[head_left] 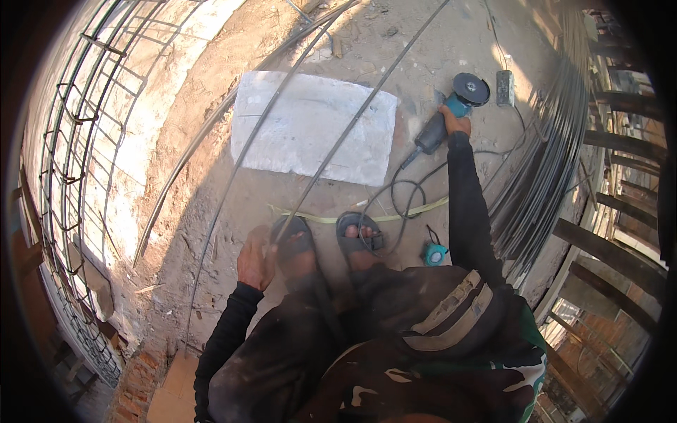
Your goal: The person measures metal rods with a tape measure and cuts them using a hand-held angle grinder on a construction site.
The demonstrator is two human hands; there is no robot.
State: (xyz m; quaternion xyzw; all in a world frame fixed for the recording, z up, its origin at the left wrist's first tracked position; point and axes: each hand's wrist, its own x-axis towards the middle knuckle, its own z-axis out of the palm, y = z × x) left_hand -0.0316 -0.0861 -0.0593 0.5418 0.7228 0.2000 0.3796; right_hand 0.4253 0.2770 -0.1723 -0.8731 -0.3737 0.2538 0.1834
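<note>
Camouflage cloth (pixel 423 384) fills six o'clock. The left hand (pixel 256 259) pinches a steel rod (pixel 352 125) at eight; the right hand (pixel 457 124) clamps an angle grinder (pixel 431 134) at two. Sandy ground (pixel 455 39) bears a pale slab (pixel 300 137) toward twelve.

We see an angle grinder (pixel 458 106) with a teal head, dark body and black round disc, lying at a slant right of a pale slab (pixel 310 127), disc end farthest from us. We also see a thin, dark steel rod (pixel 366 106), nearly straight, slanting across the slab, away and rightward.
</note>
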